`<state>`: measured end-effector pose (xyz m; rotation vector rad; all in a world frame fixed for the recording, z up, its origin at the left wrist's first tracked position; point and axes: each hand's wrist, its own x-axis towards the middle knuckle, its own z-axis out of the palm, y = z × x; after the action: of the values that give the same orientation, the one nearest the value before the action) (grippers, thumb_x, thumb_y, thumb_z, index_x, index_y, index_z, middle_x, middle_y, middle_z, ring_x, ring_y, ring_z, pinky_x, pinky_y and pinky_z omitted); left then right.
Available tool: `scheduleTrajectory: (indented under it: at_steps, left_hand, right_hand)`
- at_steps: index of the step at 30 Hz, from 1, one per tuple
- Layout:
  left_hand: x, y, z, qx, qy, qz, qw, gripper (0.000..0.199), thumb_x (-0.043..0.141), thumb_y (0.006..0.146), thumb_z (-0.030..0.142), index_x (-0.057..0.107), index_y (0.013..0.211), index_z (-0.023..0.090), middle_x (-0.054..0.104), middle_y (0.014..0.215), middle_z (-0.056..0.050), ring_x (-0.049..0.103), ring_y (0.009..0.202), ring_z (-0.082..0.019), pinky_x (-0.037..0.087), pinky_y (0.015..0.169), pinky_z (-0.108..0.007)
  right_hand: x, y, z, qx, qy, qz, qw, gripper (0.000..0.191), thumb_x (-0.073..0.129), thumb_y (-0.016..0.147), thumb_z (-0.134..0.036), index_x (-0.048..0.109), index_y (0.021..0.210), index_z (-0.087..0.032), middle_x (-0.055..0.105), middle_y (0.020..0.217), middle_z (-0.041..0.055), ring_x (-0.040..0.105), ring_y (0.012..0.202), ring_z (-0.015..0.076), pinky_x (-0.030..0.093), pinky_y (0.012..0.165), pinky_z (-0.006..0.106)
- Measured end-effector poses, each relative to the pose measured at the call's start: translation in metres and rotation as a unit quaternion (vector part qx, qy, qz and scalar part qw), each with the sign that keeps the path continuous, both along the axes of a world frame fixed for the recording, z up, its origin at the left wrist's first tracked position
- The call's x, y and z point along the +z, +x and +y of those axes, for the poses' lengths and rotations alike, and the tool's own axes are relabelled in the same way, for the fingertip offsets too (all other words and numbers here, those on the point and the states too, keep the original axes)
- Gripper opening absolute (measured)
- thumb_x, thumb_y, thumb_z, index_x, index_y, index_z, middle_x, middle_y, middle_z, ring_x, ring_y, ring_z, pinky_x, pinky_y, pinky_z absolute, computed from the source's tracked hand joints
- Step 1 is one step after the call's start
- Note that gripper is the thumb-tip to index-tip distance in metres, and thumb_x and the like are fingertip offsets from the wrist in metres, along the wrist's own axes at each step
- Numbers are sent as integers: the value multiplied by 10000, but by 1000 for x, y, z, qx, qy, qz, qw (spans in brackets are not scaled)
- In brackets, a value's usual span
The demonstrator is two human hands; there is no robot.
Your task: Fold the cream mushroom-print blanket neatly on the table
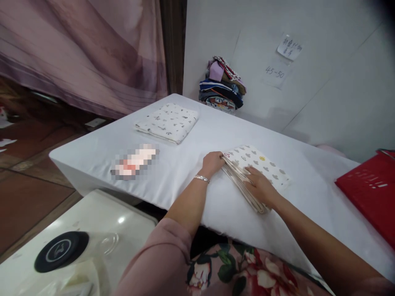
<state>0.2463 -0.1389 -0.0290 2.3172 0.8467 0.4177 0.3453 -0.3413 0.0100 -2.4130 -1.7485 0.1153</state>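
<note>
"What's closest to us?"

"The floral top (pixel 234 267). Past it, both hands are on the folded cloth (pixel 273 164), there on the counter (pixel 308 185)."

"How are they set?"

"The left hand (pixel 212 163) has its fingers closed in a pinch on the cloth's far-left corner. The right hand (pixel 262 189) lies partway down the layered edge, fingers partly spread over it; how firmly they grip, I can't tell."

"And which way does the cloth run?"

"That thick edge slants from the left fingers toward the wearer and to the right, passing under the right hand. The patterned face spreads away to the right of the left fingers. So the left hand is nearer the far corner, the right one nearer the close corner."

"What's around it?"

"A blurred thing (pixel 135 162) to the left, and a second folded piece (pixel 169 121) beyond that. The red bag (pixel 370 185) sits off to the right."

"Further out?"

"A pile of clothes (pixel 220 86) by the wall (pixel 324 82), past the counter's far edge. Down on the left, a black disc (pixel 61 250) on a pale surface (pixel 123 218)."
</note>
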Motion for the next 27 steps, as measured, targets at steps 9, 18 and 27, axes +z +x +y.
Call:
scheduleTrajectory:
  at_steps: [9,18,27]
  left_hand:
    - [-4,1,-1,11,2,6,1000,171,492,747,201,647,808,239,678,834,-11,581,737,-161,344,570,-243]
    - [-5,-1,-2,17,2,1,1000,155,488,768,202,634,817,224,674,821,-8,579,727,-154,346,562,-234]
    - [-3,-18,-41,114,8,-49,992,235,500,818,221,606,1028,223,666,924,-25,591,829,-171,421,693,-257]
  right_hand:
    - [1,-5,4,-8,21,-108,994,248,414,872,-234,646,831,-158,476,1363,124,321,1330,283,322,1040,462]
    - [-4,-3,12,-15,-8,-8,1000,242,442,841,-203,671,908,-160,542,1293,106,499,1172,228,392,979,333]
    - [-8,16,18,-33,-1,85,996,206,483,824,-249,664,758,-177,558,1273,86,501,1154,226,379,948,302]
